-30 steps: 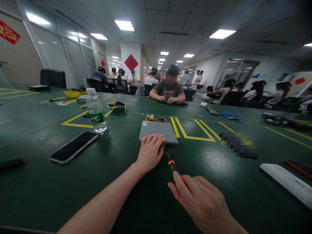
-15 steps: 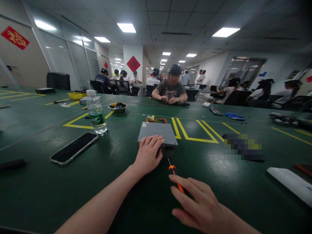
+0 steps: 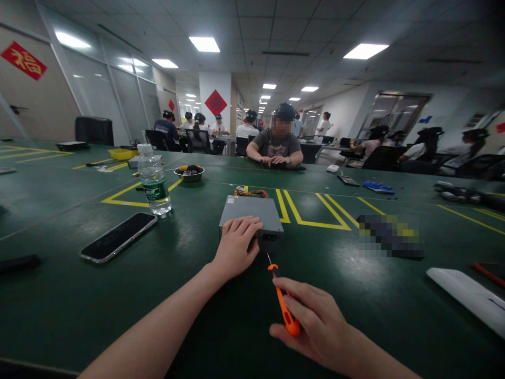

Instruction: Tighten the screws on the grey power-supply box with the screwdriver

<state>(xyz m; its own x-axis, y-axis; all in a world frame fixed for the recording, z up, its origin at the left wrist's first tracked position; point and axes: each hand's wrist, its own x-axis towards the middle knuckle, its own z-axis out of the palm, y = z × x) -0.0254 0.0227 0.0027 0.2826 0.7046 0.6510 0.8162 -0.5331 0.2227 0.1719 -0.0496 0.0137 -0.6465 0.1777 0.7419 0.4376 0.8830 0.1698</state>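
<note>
A grey computer power supply [image 3: 252,213] lies flat on the green table, its bundle of coloured wires [image 3: 252,192] at the far side. My left hand [image 3: 239,245] grips its near left part, fingers over the top face and thumb down the front. In my right hand [image 3: 311,316] is an orange and black screwdriver [image 3: 284,310], touched by the index finger, with its handle in view and the thumb lower down. The thin shaft points up at the near face of the power supply; whether the tip touches it I cannot tell.
A phone [image 3: 119,237] and a water bottle [image 3: 154,184] stand to the left, with a metal bowl of tools [image 3: 189,175] behind. At right lie a white flat object [image 3: 465,297] and a blurred dark item [image 3: 390,237]. Across the table sits a person [image 3: 276,142].
My right-hand fingers have shifted on the screwdriver, so more of its orange handle shows. My left hand stays on the power supply. The view has moved slightly.
</note>
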